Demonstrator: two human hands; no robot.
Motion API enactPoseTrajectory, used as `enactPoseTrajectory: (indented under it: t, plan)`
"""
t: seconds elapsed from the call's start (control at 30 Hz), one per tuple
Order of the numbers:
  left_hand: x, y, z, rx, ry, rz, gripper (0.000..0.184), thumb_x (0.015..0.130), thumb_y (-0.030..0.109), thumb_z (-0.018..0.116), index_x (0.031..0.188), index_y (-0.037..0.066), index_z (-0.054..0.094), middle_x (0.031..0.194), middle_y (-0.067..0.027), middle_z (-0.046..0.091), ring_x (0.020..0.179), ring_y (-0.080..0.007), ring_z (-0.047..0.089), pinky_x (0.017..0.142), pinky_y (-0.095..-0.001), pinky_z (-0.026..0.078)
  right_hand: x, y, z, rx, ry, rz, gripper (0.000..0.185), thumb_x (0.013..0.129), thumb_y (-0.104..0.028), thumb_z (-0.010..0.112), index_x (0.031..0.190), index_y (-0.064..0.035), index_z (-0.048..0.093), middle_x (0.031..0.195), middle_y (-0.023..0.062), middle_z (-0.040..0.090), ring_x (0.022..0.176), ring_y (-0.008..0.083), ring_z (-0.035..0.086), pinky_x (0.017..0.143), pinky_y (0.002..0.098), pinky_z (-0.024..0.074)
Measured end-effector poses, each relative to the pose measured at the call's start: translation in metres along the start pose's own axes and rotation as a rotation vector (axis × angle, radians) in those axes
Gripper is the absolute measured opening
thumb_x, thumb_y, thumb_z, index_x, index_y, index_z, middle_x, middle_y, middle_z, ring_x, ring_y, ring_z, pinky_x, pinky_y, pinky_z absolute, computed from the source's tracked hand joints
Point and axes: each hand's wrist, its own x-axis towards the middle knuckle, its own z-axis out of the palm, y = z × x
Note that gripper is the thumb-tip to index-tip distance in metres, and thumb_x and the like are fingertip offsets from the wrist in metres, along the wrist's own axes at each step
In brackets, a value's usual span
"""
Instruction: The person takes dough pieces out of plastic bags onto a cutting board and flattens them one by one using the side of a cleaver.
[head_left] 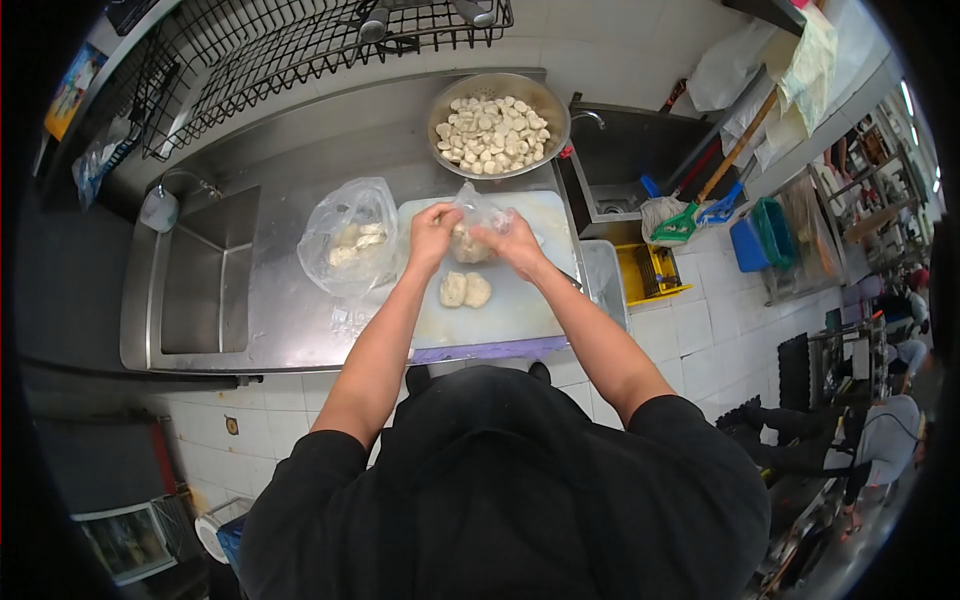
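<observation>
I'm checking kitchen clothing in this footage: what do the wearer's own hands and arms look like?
The left hand and right hand show no gloves. Both forearms are bare, up to short black sleeves. No watch or bracelet shows.

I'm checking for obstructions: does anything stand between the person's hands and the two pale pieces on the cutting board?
Nothing visible: only cutting board shows between the pale pieces and the left hand or right hand. Both hold a clear bag.

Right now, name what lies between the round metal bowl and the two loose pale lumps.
In the head view, a clear plastic bag, held in the left hand and right hand, and part of the white board lie between.
</observation>
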Motion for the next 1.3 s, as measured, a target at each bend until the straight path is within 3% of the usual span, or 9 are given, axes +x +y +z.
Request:
enactPoseTrajectory:
  t: [0.37, 0.47, 0.53, 0.63, 0.87, 0.97, 1.1, 1.2, 1.3]
  plan:
    - [0.009, 0.017, 0.021, -0.021, -0.1, 0.055, 0.028, 0.101, 0.02, 0.071, 0.119, -0.001, 0.074, 0.108, -0.0084, 0.079, 0.093, -0.0134, 0.071, 0.085, -0.0301, 0.056, 0.01, 0.002, -0.006, -0.609, 0.122, -0.288, 0.035, 0.094, -0.027, 0.077, 0.115, 0.0001, 0.074, 0.108, 0.0248, 0.067, 0.102, 0.0448, 0.065, 0.091, 0.05, 0.0504]
    - [0.001, 0.0, 0.024, 0.336, -0.028, 0.112, 0.043, 0.105, 0.037, 0.062, 0.126, 0.0, 0.071, 0.117, -0.0125, 0.078, 0.107, -0.024, 0.072, 0.096, -0.037, 0.053, 0.009, 0.002, 0.002, -0.625, 0.238, -0.357, 0.034, 0.096, -0.025, 0.076, 0.113, 0.0037, 0.073, 0.102, 0.0224, 0.07, 0.095, 0.037, 0.07, 0.08, 0.0461, 0.0544]
    - [-0.014, 0.016, 0.016, 0.568, -0.155, -0.037, 0.067, 0.108, 0.06, 0.041, 0.14, 0.006, 0.064, 0.136, -0.0179, 0.07, 0.134, -0.0383, 0.06, 0.117, -0.044, 0.04, 0.011, -0.005, -0.003, -0.192, 0.014, 0.077, 0.027, 0.099, -0.021, 0.076, 0.108, 0.0037, 0.072, 0.098, 0.0115, 0.072, 0.083, 0.0199, 0.069, 0.067, 0.0361, 0.0558]
    - [-0.024, -0.015, 0.009, 0.457, -0.195, -0.104, 0.069, 0.108, 0.063, 0.04, 0.146, 0.01, 0.061, 0.147, -0.0183, 0.063, 0.138, -0.0355, 0.056, 0.122, -0.0416, 0.033, 0.005, 0.002, -0.01, -0.149, 0.06, -0.117, 0.027, 0.099, -0.019, 0.072, 0.116, 0.0027, 0.07, 0.096, 0.0112, 0.073, 0.079, 0.0165, 0.071, 0.055, 0.0363, 0.0564]
    - [-0.034, -0.009, -0.014, 0.483, 0.081, 0.355, 0.034, 0.099, 0.027, 0.066, 0.122, 0.003, 0.073, 0.127, -0.0213, 0.072, 0.12, -0.0366, 0.067, 0.105, -0.0426, 0.05, 0.0, -0.011, -0.035, 0.242, -0.022, 0.118, 0.03, 0.104, -0.021, 0.069, 0.126, -0.0023, 0.062, 0.103, 0.0077, 0.072, 0.083, 0.0184, 0.071, 0.058, 0.0368, 0.0594]
    - [-0.016, -0.004, -0.08, 0.703, 0.469, 0.197, 0.024, 0.094, 0.017, 0.066, 0.11, 0.001, 0.076, 0.118, -0.0223, 0.074, 0.111, -0.0386, 0.07, 0.095, -0.0461, 0.053, -0.011, -0.008, -0.052, 0.343, 0.084, 0.087, 0.027, 0.104, -0.023, 0.069, 0.122, -0.0037, 0.062, 0.105, 0.0064, 0.071, 0.086, 0.02, 0.071, 0.059, 0.0364, 0.0599]
    - [0.003, -0.023, -0.173, 0.978, 0.146, -0.209, 0.05, 0.089, 0.042, 0.081, 0.119, 0.002, 0.075, 0.117, -0.0177, 0.077, 0.11, -0.0334, 0.073, 0.095, -0.0421, 0.056, -0.026, 0.02, -0.137, 0.666, 0.53, -0.192, 0.032, 0.104, -0.025, 0.068, 0.126, -0.0023, 0.058, 0.105, 0.0073, 0.068, 0.086, 0.0228, 0.071, 0.064, 0.0397, 0.0633]
    - [0.021, -0.036, -0.192, 0.616, -0.182, -0.232, 0.067, 0.08, 0.051, 0.089, 0.122, 0.0, 0.075, 0.117, -0.0155, 0.077, 0.108, -0.0293, 0.073, 0.095, -0.0401, 0.056, -0.019, 0.084, -0.211, 0.414, 1.008, 0.109, 0.054, 0.096, -0.035, 0.077, 0.132, 0.0005, 0.058, 0.123, 0.0155, 0.068, 0.1, 0.0315, 0.07, 0.081, 0.0523, 0.0641]
    - [0.035, -0.07, -0.227, 0.677, -0.038, -0.702, 0.081, 0.065, 0.054, 0.098, 0.12, -0.001, 0.076, 0.117, -0.0112, 0.078, 0.103, -0.0233, 0.074, 0.089, -0.0392, 0.058, -0.036, 0.105, -0.236, 0.24, 0.818, 0.598, 0.088, 0.087, -0.05, 0.082, 0.153, -0.0004, 0.048, 0.159, 0.0215, 0.047, 0.138, 0.0433, 0.051, 0.1, 0.0678, 0.0495]
